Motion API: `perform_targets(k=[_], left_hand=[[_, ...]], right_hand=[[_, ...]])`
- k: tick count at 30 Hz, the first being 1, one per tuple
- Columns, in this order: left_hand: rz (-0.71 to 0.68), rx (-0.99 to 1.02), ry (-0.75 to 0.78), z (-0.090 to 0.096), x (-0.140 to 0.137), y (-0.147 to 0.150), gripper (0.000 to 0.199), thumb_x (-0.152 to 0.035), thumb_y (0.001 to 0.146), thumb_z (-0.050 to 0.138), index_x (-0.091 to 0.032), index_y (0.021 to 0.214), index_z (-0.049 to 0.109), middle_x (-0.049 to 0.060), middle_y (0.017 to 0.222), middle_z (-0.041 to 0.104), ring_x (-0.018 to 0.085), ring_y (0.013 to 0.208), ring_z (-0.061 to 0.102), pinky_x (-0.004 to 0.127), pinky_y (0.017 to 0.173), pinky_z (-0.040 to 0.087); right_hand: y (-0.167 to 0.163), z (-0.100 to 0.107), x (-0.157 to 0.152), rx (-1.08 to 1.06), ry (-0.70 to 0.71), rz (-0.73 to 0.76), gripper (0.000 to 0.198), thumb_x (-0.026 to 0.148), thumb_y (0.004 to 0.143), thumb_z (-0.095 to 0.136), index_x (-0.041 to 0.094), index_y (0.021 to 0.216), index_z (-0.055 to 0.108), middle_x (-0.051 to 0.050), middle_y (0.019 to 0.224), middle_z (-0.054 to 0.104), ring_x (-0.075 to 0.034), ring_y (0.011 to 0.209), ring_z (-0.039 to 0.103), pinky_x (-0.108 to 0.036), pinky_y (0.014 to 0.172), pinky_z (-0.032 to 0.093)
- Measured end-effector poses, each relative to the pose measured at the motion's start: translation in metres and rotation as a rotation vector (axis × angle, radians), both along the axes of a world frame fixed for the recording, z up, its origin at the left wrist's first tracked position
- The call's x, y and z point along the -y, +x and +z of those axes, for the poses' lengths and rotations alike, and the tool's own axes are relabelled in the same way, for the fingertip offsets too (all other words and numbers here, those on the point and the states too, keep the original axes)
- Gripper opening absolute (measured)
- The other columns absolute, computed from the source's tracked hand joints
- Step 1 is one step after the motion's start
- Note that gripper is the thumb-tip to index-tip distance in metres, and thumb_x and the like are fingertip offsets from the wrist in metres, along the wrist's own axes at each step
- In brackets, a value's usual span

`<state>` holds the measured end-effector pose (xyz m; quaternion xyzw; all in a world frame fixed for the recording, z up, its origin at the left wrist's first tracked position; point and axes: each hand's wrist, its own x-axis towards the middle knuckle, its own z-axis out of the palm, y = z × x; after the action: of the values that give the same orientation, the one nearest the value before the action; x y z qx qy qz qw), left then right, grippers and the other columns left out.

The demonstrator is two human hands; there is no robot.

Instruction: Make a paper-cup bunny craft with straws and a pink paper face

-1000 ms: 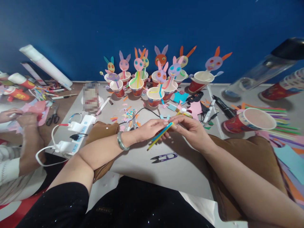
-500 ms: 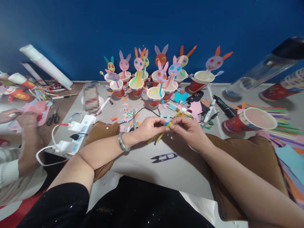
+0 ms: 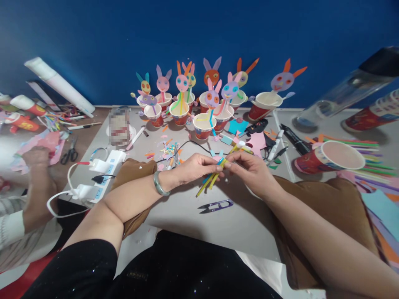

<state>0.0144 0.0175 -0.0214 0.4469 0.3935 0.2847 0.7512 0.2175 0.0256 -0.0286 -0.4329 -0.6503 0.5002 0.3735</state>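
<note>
Yellow and blue straws (image 3: 213, 181) lie crossed in a small bundle between my two hands, their yellow ends hanging down to the lower left. My left hand (image 3: 199, 168), with a bangle at the wrist, pinches the bundle between thumb and fingers. From the other side, my right hand (image 3: 249, 169) grips it with closed fingertips. A yellow length with a white tip (image 3: 240, 144) sticks up behind the right fingers. Below the hands, purple-handled thread snips (image 3: 216, 206) lie on the grey table (image 3: 183, 216).
Paper cups with rabbit-faced figures (image 3: 204, 126) stand along the blue wall. A larger cup (image 3: 327, 158) lies tilted at right near loose straws. At left are a power strip (image 3: 109, 170), scissors (image 3: 70, 150) and another person's hand (image 3: 36, 157). Brown cushions (image 3: 321, 224) lie under my forearms.
The straws have turned slightly in my fingers; their yellow ends spread lower and a blue end shows below. At left, one of the other person's hands has drawn away from the pink paper.
</note>
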Motion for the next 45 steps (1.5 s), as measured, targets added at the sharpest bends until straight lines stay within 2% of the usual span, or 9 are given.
perform_targets(k=[4, 10, 15, 21, 27, 32, 40, 45], left_hand=[[-0.016, -0.013, 0.001, 0.003, 0.000, -0.001, 0.044, -0.047, 0.062, 0.089, -0.009, 0.079, 0.076, 0.008, 0.075, 0.075, 0.012, 0.065, 0.066, 0.024, 0.065, 0.052], [-0.029, 0.013, -0.029, 0.001, 0.001, 0.001, 0.047, -0.048, 0.063, 0.088, -0.009, 0.086, 0.075, 0.008, 0.079, 0.074, 0.013, 0.068, 0.068, 0.025, 0.067, 0.054], [-0.009, -0.019, 0.030, 0.002, 0.002, 0.003, 0.048, -0.050, 0.064, 0.087, -0.008, 0.082, 0.070, 0.007, 0.076, 0.073, 0.012, 0.063, 0.067, 0.025, 0.064, 0.054], [0.013, 0.020, 0.012, 0.001, 0.003, 0.004, 0.048, -0.047, 0.063, 0.088, -0.009, 0.082, 0.065, 0.005, 0.073, 0.072, 0.012, 0.063, 0.069, 0.024, 0.063, 0.054], [0.065, 0.021, 0.029, -0.006, 0.002, 0.004, 0.048, -0.048, 0.066, 0.087, -0.009, 0.085, 0.066, 0.006, 0.073, 0.072, 0.013, 0.065, 0.070, 0.025, 0.064, 0.056], [0.056, 0.022, 0.050, -0.010, 0.002, 0.005, 0.050, -0.052, 0.066, 0.085, -0.009, 0.084, 0.068, 0.006, 0.075, 0.072, 0.014, 0.064, 0.070, 0.026, 0.063, 0.057], [-0.005, -0.002, 0.029, -0.008, 0.002, 0.003, 0.048, -0.051, 0.067, 0.085, -0.008, 0.082, 0.071, 0.009, 0.077, 0.074, 0.014, 0.066, 0.070, 0.025, 0.064, 0.056], [0.022, 0.036, -0.016, -0.008, 0.004, 0.005, 0.052, -0.053, 0.063, 0.087, -0.009, 0.086, 0.071, 0.008, 0.078, 0.074, 0.015, 0.067, 0.071, 0.027, 0.066, 0.057]], right_hand=[[0.001, -0.001, 0.000, 0.007, 0.007, 0.003, 0.036, 0.056, 0.080, 0.075, 0.021, 0.079, 0.066, -0.002, 0.079, 0.068, -0.015, 0.068, 0.059, -0.031, 0.067, 0.048], [-0.001, -0.002, 0.000, 0.027, 0.071, -0.023, 0.036, 0.056, 0.081, 0.073, 0.021, 0.078, 0.066, -0.003, 0.081, 0.069, -0.017, 0.072, 0.061, -0.034, 0.073, 0.049], [-0.002, -0.001, 0.001, 0.055, 0.095, -0.034, 0.033, 0.054, 0.081, 0.073, 0.021, 0.078, 0.066, -0.004, 0.081, 0.070, -0.020, 0.078, 0.064, -0.036, 0.077, 0.050], [-0.002, -0.003, 0.000, 0.050, 0.081, -0.040, 0.024, 0.044, 0.079, 0.074, 0.021, 0.079, 0.066, -0.003, 0.081, 0.071, -0.019, 0.077, 0.064, -0.034, 0.075, 0.051], [-0.003, -0.002, 0.001, 0.050, 0.070, -0.057, 0.017, 0.037, 0.080, 0.071, 0.022, 0.082, 0.066, -0.002, 0.079, 0.069, -0.018, 0.072, 0.063, -0.033, 0.073, 0.051], [-0.002, -0.003, 0.002, 0.060, 0.059, -0.052, 0.021, 0.041, 0.083, 0.068, 0.021, 0.077, 0.064, -0.001, 0.074, 0.067, -0.016, 0.066, 0.060, -0.032, 0.068, 0.048], [0.000, -0.008, 0.002, 0.058, 0.083, -0.059, 0.024, 0.043, 0.084, 0.069, 0.021, 0.078, 0.065, -0.003, 0.080, 0.069, -0.017, 0.071, 0.061, -0.033, 0.071, 0.048], [-0.001, -0.005, 0.002, 0.033, 0.046, -0.045, 0.028, 0.047, 0.084, 0.069, 0.020, 0.077, 0.065, -0.003, 0.077, 0.068, -0.016, 0.069, 0.059, -0.032, 0.068, 0.047]])
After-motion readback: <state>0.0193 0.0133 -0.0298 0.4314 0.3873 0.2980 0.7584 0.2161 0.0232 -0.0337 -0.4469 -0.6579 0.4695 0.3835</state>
